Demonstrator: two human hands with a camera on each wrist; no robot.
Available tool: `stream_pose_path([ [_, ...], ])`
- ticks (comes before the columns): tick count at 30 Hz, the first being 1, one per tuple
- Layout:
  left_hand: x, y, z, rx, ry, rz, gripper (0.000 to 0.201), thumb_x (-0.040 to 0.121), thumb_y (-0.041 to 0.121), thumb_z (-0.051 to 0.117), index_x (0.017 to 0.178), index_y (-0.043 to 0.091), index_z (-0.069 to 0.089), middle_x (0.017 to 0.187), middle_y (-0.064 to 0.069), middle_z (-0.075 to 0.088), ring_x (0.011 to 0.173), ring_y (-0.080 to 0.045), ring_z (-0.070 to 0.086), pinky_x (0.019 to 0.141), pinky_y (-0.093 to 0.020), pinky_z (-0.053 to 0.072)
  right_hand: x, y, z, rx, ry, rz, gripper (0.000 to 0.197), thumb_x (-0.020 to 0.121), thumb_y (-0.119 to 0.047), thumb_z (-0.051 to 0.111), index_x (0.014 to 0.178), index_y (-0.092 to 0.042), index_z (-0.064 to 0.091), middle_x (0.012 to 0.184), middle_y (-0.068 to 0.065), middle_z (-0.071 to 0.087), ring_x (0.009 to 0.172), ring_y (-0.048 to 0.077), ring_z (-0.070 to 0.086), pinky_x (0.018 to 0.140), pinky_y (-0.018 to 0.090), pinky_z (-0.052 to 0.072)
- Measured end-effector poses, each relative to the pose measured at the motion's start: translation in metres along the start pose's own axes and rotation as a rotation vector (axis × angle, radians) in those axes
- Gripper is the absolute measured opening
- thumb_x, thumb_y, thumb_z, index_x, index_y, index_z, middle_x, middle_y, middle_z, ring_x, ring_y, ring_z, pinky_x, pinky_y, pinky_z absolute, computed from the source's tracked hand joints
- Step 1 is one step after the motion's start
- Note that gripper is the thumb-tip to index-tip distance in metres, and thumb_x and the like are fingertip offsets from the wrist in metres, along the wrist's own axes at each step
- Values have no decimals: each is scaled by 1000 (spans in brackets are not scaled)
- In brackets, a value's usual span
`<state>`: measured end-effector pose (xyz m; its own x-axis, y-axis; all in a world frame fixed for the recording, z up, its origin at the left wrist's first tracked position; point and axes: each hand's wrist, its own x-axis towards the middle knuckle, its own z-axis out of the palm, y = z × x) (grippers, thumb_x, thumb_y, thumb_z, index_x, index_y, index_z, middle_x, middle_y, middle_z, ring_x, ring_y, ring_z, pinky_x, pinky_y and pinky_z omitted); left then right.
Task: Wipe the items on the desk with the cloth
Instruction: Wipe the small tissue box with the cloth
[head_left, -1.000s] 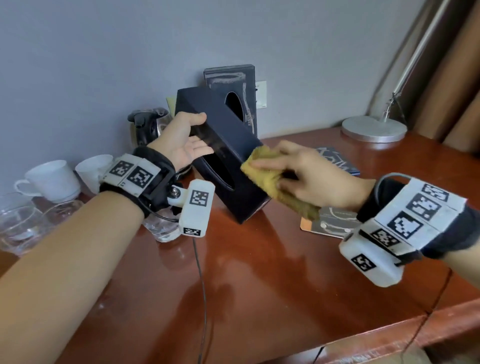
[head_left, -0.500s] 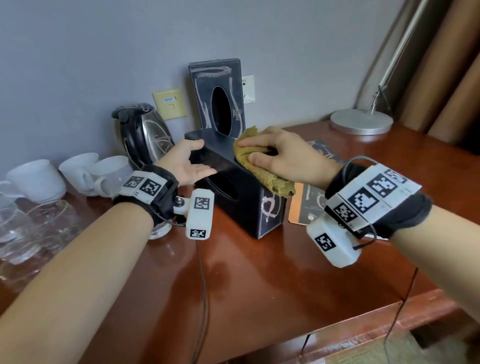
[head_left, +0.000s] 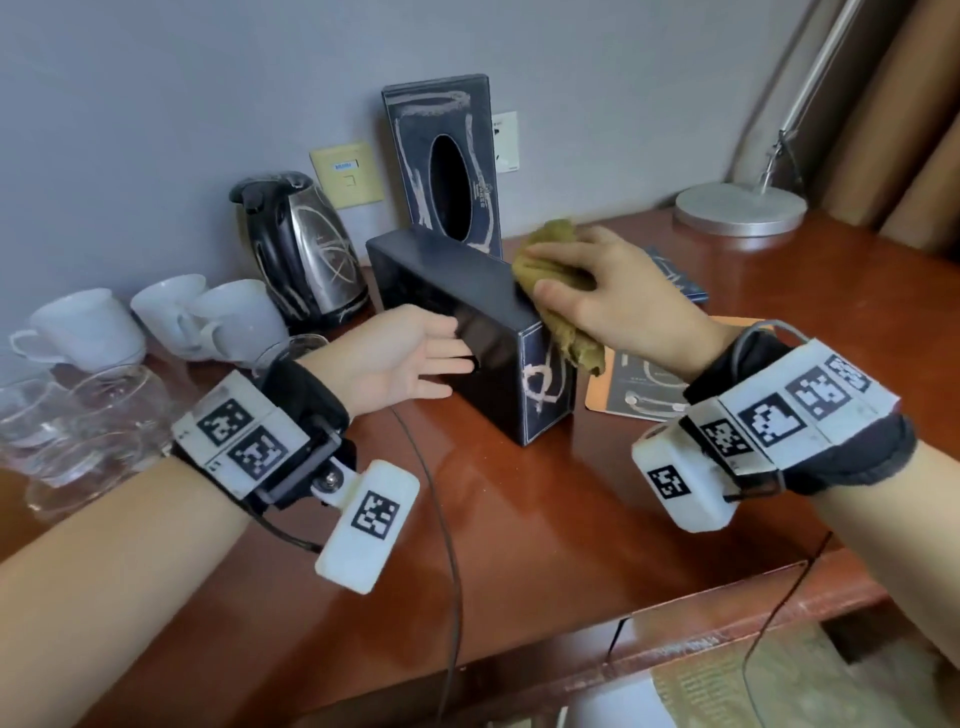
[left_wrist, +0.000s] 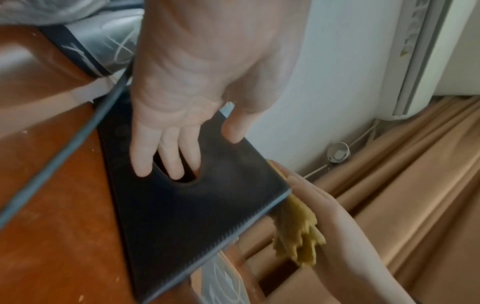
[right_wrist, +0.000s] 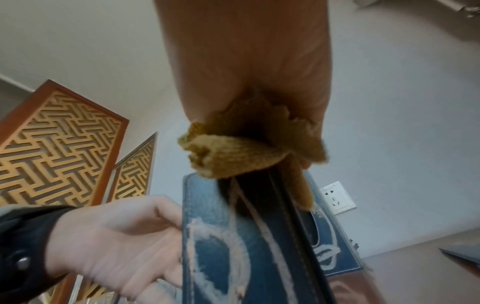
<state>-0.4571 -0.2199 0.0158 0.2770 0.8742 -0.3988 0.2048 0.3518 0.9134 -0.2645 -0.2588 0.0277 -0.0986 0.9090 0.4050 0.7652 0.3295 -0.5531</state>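
A dark tissue box (head_left: 447, 270) stands on its long side on the red-brown desk (head_left: 519, 519). Its oval opening faces left. My left hand (head_left: 415, 358) lies flat against that face, with straight fingers (left_wrist: 168, 156) dipping into the opening and the thumb near the top edge. My right hand (head_left: 613, 296) grips a mustard-yellow cloth (head_left: 550, 260) and presses it on the box's top right edge. Part of the cloth hangs down the far side. In the right wrist view the cloth (right_wrist: 233, 152) is bunched under the palm on the box's edge (right_wrist: 221, 246).
A second dark tissue box cover (head_left: 447, 156) leans upright on the wall behind. A kettle (head_left: 301, 254), white cups (head_left: 171, 317) and glasses (head_left: 78, 426) crowd the left. Cards (head_left: 639, 384), a booklet (head_left: 680, 280) and a lamp base (head_left: 737, 208) lie right. A cable (head_left: 447, 519) crosses the desk front.
The box, held tilted up off the desk a second ago, now stands level on it. My right hand has moved the cloth from the box's lower end up onto its top edge.
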Motion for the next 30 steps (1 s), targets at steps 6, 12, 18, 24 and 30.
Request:
stream_pose_path([
  [6,2,-13,7,78,43,106,39,98,12,49,135,1,45,136,-8,53,119,-15,52,89,-32,44,-8,1,14,31,101,13,44,92,-15,54,135,-14,50,123,16,47,117,29,47,96,14,25],
  [12,0,21,-2,23,89,237,20,99,15,48,109,2,60,105,-10,64,91,-18,59,84,-25,48,17,-20,-3,206,191,-101,43,89,-8,57,131,-16,54,109,7,49,101,12,48,87,-1,28],
  [18,-6,65,-5,-156,91,209,22,98,16,44,82,15,59,80,-4,59,71,-19,56,72,-30,48,48,-43,-28,290,347,-217,54,78,-26,51,131,-16,54,117,8,53,109,12,51,98,11,32],
  [24,-12,72,-9,-272,27,223,21,95,25,49,83,13,61,78,-9,62,77,-23,55,91,-37,44,49,-39,-29,223,423,-378,63,80,-14,55,140,-7,39,115,5,51,106,7,46,93,-1,24],
  [30,-12,77,-14,-375,43,231,30,91,34,55,91,4,61,82,-11,62,80,-24,57,93,-33,44,64,-38,-11,-54,318,-515,53,84,-15,54,135,-6,48,124,14,56,113,34,50,97,9,20],
])
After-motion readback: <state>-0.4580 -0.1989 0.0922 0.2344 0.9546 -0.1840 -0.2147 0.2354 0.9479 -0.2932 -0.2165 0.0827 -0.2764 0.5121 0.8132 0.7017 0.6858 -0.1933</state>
